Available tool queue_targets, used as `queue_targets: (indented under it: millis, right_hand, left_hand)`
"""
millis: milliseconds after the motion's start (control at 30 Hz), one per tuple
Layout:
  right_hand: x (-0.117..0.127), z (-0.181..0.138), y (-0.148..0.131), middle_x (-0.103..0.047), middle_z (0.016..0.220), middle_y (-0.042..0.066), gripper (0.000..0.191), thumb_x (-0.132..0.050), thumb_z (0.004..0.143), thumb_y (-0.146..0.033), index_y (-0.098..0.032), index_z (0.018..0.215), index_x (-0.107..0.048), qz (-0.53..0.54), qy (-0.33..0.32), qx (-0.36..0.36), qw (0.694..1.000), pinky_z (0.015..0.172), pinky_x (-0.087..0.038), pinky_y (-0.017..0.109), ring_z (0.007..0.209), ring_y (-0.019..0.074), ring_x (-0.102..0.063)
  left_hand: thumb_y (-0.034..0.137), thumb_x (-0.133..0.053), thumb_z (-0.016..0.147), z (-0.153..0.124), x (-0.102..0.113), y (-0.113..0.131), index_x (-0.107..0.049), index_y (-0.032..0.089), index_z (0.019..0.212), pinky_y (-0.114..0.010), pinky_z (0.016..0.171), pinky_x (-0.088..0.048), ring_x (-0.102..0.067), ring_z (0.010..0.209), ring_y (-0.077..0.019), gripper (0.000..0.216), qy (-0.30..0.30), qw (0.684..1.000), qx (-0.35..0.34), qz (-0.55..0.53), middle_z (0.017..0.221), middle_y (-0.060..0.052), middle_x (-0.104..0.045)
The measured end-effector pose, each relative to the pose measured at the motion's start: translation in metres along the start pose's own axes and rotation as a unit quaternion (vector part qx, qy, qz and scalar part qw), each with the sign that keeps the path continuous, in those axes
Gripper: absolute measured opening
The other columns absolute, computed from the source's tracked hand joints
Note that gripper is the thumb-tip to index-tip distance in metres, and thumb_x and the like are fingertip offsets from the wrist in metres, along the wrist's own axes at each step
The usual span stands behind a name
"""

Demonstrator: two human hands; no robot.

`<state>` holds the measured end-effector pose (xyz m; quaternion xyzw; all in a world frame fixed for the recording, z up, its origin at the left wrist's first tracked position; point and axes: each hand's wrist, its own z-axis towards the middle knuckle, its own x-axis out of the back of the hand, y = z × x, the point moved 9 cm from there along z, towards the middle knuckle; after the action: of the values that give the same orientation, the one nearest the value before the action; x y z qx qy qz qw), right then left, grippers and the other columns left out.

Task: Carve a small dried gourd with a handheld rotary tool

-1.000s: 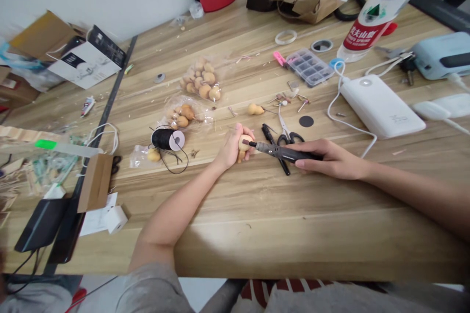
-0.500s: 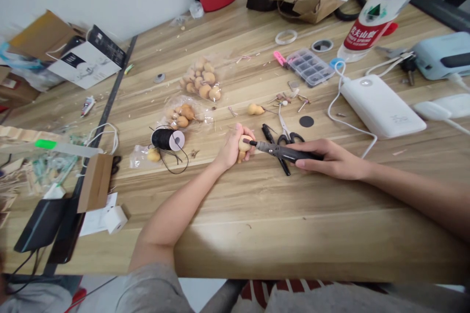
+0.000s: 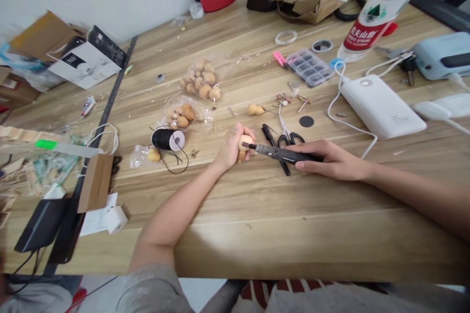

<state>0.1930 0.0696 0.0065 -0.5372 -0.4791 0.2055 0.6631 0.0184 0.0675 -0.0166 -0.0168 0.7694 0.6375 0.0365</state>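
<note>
Left hand (image 3: 231,147) clamped round gourd (image 3: 243,140), inward from near edge of worktop (image 3: 275,220); right hand (image 3: 330,159) clamped on rotary tool (image 3: 273,151), tip at gourd. Hazard: if grip loosens, tip could skid into left hand.

- Middle of the table (image 3: 257,215): a gourd (image 3: 244,138) in the left hand (image 3: 231,149), with the tip of a rotary tool (image 3: 279,152) at it from the right.
- Right hand (image 3: 338,159): around the tool's rear end.
- Under the tool: a pen (image 3: 285,168), crossing it, with scissors (image 3: 284,127) just beside the pen.
- Behind the hands: a second gourd (image 3: 254,109), left of scattered bits (image 3: 303,103).
- Left of the hands: a thread spool (image 3: 163,139); behind it, two clusters of bagged gourds (image 3: 185,116), one beyond the other.
- To the right: a power bank (image 3: 382,105), a bottle (image 3: 367,34) behind it, a compartment box (image 3: 310,67) left of the bottle.
</note>
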Motion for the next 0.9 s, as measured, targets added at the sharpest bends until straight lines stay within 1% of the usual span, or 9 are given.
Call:
queue_targets:
  millis: [167, 367, 533, 700, 900]
  right_hand:
    - [0.0032, 0.0001, 0.0021, -0.074, 0.110, 0.001, 0.049, -0.057, 0.089, -0.045, -0.024, 0.133, -0.061, 0.000, 0.016, -0.009, 1.000, 0.081, -0.052, 0.031, 0.093, 0.0220, -0.068]
    - [-0.0007, 0.0003, -0.0006, -0.074, 0.112, 0.001, 0.046, -0.058, 0.089, -0.044, -0.027, 0.131, -0.062, -0.005, -0.011, 0.002, 1.000, 0.081, -0.052, 0.031, 0.094, 0.0228, -0.068]
    - [0.0032, 0.0005, 0.0008, -0.074, 0.111, 0.002, 0.048, -0.058, 0.089, -0.045, -0.024, 0.133, -0.061, 0.004, 0.012, -0.007, 1.000, 0.082, -0.052, 0.030, 0.093, 0.0217, -0.068]
    - [-0.0013, 0.0003, -0.0012, -0.073, 0.113, 0.002, 0.047, -0.058, 0.089, -0.044, -0.024, 0.131, -0.062, 0.000, -0.012, 0.002, 1.000, 0.082, -0.052, 0.031, 0.094, 0.0225, -0.067]
    - [0.0021, 0.0005, 0.0004, -0.074, 0.111, 0.001, 0.049, -0.057, 0.090, -0.045, -0.023, 0.133, -0.061, 0.009, 0.011, 0.003, 1.000, 0.080, -0.052, 0.030, 0.092, 0.0217, -0.068]
  left_hand:
    - [0.075, -0.033, 0.084, 0.0001, -0.0005, -0.0014, -0.054, 0.016, 0.071, -0.017, 0.031, -0.031, -0.048, 0.030, -0.0075, 0.064, -0.004, 1.000, 0.006, -0.008, 0.044, 0.003, -0.054]
    - [0.074, -0.038, 0.083, 0.0001, -0.0012, 0.0024, -0.056, 0.015, 0.071, -0.017, 0.033, -0.032, -0.050, 0.031, -0.0074, 0.063, -0.012, 0.999, -0.020, -0.024, 0.045, 0.002, -0.056]
    - [0.075, -0.038, 0.083, 0.0004, -0.0019, -0.0005, -0.055, 0.015, 0.070, -0.017, 0.031, -0.032, -0.049, 0.031, -0.0076, 0.063, -0.018, 0.999, -0.004, -0.028, 0.045, 0.003, -0.055]
    - [0.075, -0.037, 0.083, 0.0008, -0.0013, 0.0004, -0.055, 0.015, 0.072, -0.017, 0.031, -0.031, -0.049, 0.031, -0.0079, 0.064, -0.016, 0.999, -0.012, -0.028, 0.045, 0.002, -0.056]
    - [0.072, -0.035, 0.086, 0.0003, -0.0021, 0.0006, -0.055, 0.015, 0.070, -0.017, 0.030, -0.030, -0.047, 0.029, -0.0079, 0.062, -0.014, 0.999, -0.005, -0.035, 0.043, 0.002, -0.054]
